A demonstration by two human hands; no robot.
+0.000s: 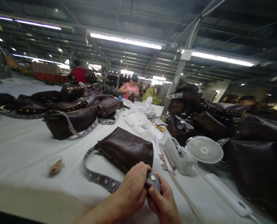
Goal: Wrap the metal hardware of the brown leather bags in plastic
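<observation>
A dark brown leather handbag (126, 144) lies on the white-covered table just beyond my hands. Its strap (98, 179), studded with gold rivets and wrapped in clear plastic, loops out to the left and runs back to my hands. My left hand (135, 183) is closed around the strap, knuckles up. My right hand (163, 197) grips the same strap from the right, thumb across it, where it bends and shows a rivet. The part of the strap under my left palm is hidden.
More brown handbags (70, 121) lie at the left, and a pile of them (210, 124) stands at the right. A white fan (205, 149), a power strip (229, 194), yellow-handled scissors (160, 128) and crumpled plastic (140, 121) are nearby. Across the table sits a person in pink (130, 88).
</observation>
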